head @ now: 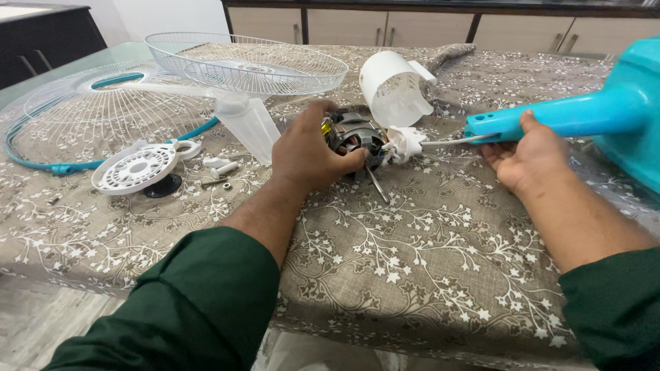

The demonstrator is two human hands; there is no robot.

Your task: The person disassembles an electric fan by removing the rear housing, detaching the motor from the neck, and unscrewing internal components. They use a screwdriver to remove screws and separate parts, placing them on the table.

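Gripping one fan motor (pixel 355 139), left hand (pixel 306 154); right hand (pixel 526 156) grips one turquoise stand (pixel 584 113); two grilles (pixel 247 63).

Table: covered by a beige cloth (pixel 412 275) with a white flower print.
Back wall: a row of beige cabinet doors (pixel 344 26) in dark frames.
Left corner: dark cabinet (pixel 41 38).
Floor: pale tiles (pixel 41 323).

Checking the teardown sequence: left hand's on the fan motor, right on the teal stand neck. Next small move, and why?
Probably keep the left hand clamped on the fan motor and ease the teal stand neck away with the right hand. Only a thin wire shows bridging the white motor mount and the neck.
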